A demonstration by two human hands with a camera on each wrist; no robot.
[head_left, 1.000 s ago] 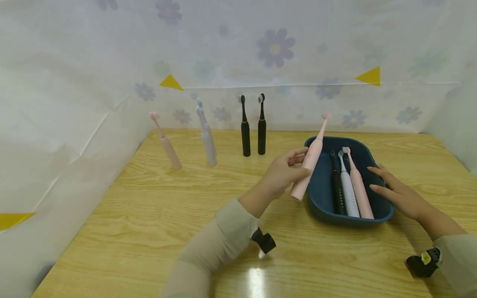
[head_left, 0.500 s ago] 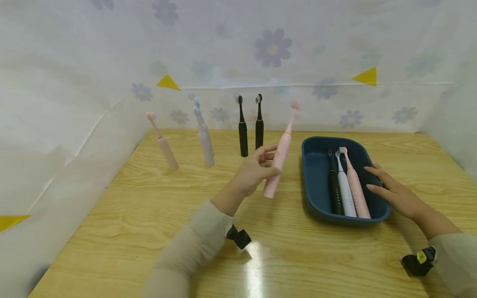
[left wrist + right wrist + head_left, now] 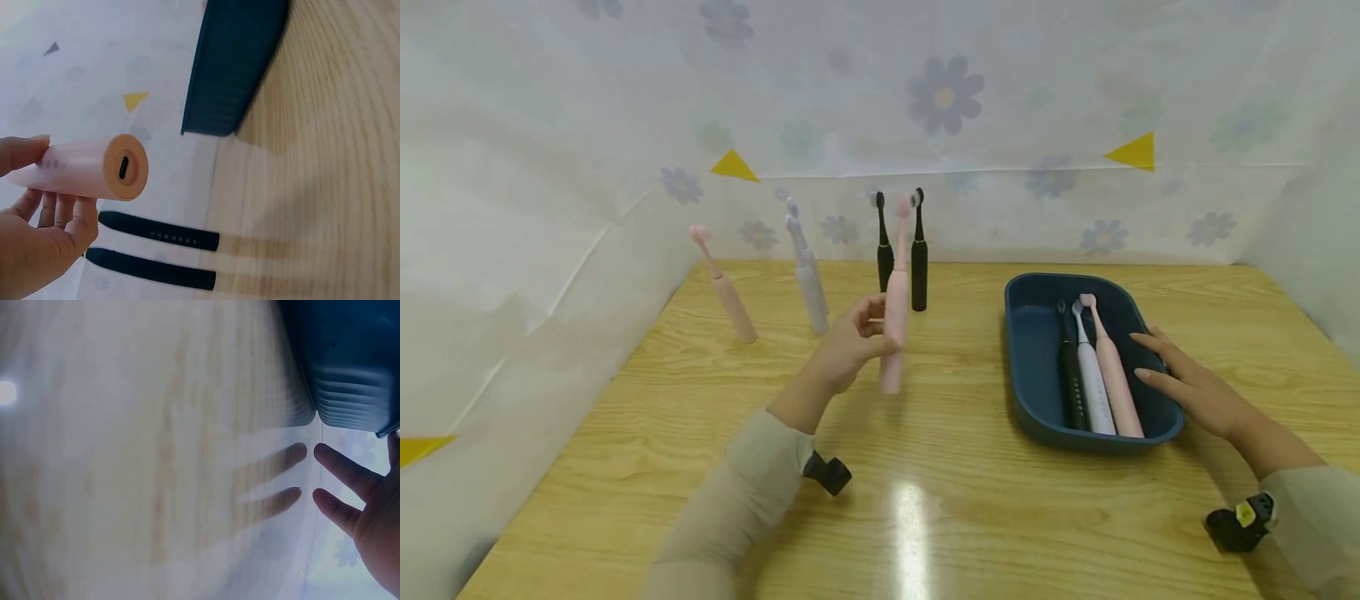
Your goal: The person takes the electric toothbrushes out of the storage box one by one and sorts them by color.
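Pinched between the thumb and fingers of my left hand (image 3: 842, 346) is a pink electric toothbrush (image 3: 896, 308), head up and raised off the table. Its round base with a charging slot faces the left wrist camera. Behind it stand two black electric toothbrushes (image 3: 919, 275), one partly hidden by the pink one. My right hand (image 3: 1198, 392) rests at the right rim of a dark blue bin (image 3: 1026, 400), its fingers spread and fairly straight. In the bin lie a black toothbrush (image 3: 1072, 383), a white toothbrush (image 3: 1096, 387) and a pink toothbrush (image 3: 1118, 387), side by side.
To the left, two white electric toothbrushes (image 3: 811, 292) stand upright, one partly behind the other. A pink toothbrush (image 3: 730, 304) stands farther left. All are on a wooden table (image 3: 647, 450), with a flowered sheet (image 3: 1037, 108) hanging behind and yellow triangles on it.
My left hand has carried the pink toothbrush leftward from over the bin's left edge to in front of the black toothbrushes, turning it more upright. My right hand has stayed at the bin's rim.
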